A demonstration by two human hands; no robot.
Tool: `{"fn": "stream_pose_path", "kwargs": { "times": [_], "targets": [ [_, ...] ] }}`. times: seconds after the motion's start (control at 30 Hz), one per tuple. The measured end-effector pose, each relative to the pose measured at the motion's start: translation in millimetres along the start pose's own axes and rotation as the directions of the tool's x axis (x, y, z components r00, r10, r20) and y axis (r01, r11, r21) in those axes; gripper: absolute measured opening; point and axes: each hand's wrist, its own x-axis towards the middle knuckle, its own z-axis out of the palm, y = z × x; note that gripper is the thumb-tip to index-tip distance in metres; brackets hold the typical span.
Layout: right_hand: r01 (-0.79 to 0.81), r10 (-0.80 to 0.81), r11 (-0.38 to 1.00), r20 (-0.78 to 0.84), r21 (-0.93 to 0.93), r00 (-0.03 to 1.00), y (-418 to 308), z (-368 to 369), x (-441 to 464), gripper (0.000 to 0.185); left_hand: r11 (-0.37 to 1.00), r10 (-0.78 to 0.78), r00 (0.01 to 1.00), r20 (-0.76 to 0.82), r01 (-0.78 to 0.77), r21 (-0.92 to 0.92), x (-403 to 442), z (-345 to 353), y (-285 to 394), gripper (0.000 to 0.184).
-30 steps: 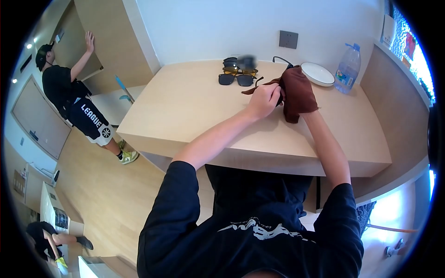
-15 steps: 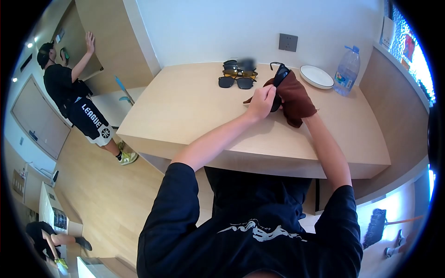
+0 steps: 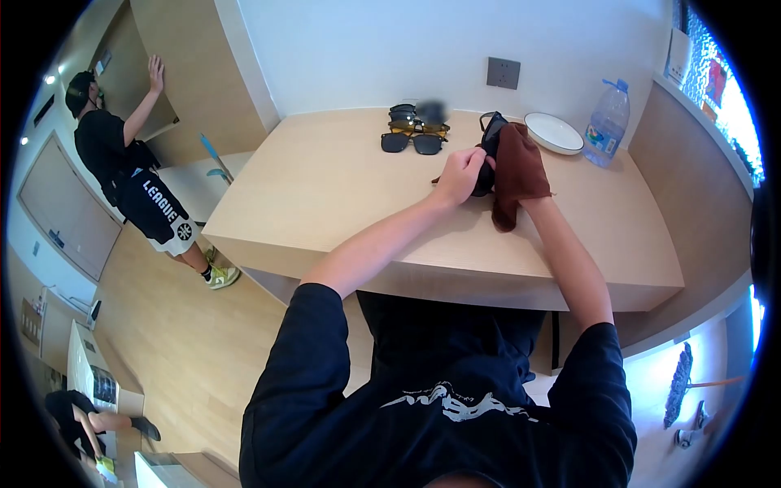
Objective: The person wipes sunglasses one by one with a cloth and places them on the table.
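Observation:
My left hand [image 3: 461,176] is closed around a pair of dark sunglasses [image 3: 486,169], held above the desk with a temple arm sticking up. A brown cloth [image 3: 519,161] drapes over my right hand and hides its fingers; only the wrist [image 3: 534,206] shows below it. The cloth presses against the right side of the sunglasses, and one end hangs down toward the desk. Behind my left hand lie more sunglasses in a stack of rows, with a dark-lensed pair [image 3: 412,144] at the front and yellowish ones [image 3: 404,126] behind.
A white plate [image 3: 555,133] and a large water bottle [image 3: 607,124] stand on the desk [image 3: 350,187] at the right. A wall socket [image 3: 503,72] is above. At left, a person [image 3: 122,154] touches a panel; another [image 3: 77,419] sits lower left. A broom [image 3: 678,386] is at lower right.
The cloth and the sunglasses have turned between my hands, and the cloth's lower end hangs straighter. The broom at lower right has shifted.

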Motion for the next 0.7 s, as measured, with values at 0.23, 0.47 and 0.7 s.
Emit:
{"fn": "stream_pose_path", "kwargs": {
  "times": [0.23,0.47,0.7],
  "targets": [
    [0.26,-0.262,0.965,0.103,0.037,0.96,13.1,-8.4,0.3,0.029,0.94,-0.161,0.986,0.051,0.169,-0.297,-1.0,-6.3,10.8,0.039],
    [0.21,-0.211,0.977,-0.015,-0.026,0.977,9.1,-1.5,-0.3,0.031,0.955,-0.114,0.991,0.073,0.13,-0.267,0.3,-2.2,1.9,0.036],
    [-0.106,0.094,0.989,0.115,0.106,0.989,-18.5,-12.3,-5.3,0.031,0.941,-0.1,0.993,-0.07,0.072,-0.332,10.5,-14.9,12.5,0.037]
  ]
}}
